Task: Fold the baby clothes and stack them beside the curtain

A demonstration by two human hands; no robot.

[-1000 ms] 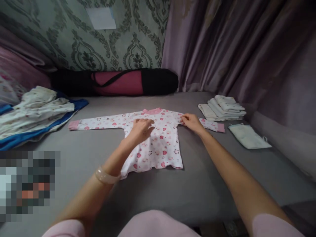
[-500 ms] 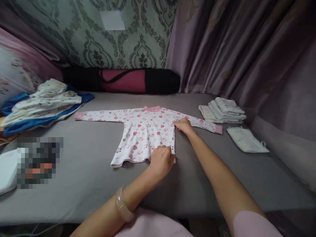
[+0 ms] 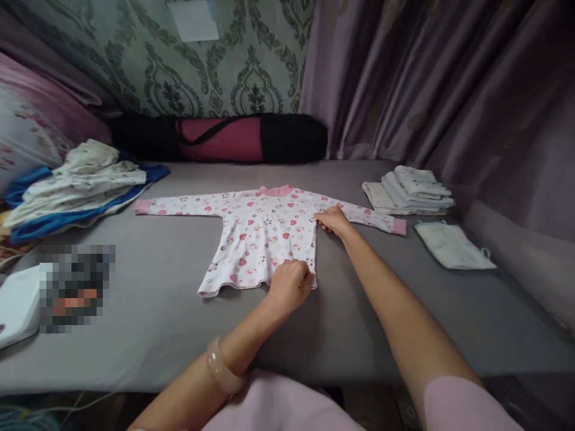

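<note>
A small white shirt with pink hearts, pink collar and pink cuffs lies flat on the grey sheet, both sleeves spread sideways. My left hand, with a pale bangle on its wrist, is closed on the shirt's lower right hem corner. My right hand pinches the shirt's right side edge just below the armpit. The hem ripples slightly between its two corners.
Crumpled clothes lie at the left, near a white object and a blurred patch. Folded cloths and a white pouch lie right. A black and maroon bag lies along the back.
The view has shifted slightly, so the scene sits a little higher in the frame. Both hands keep their grip at the same places on the shirt.
</note>
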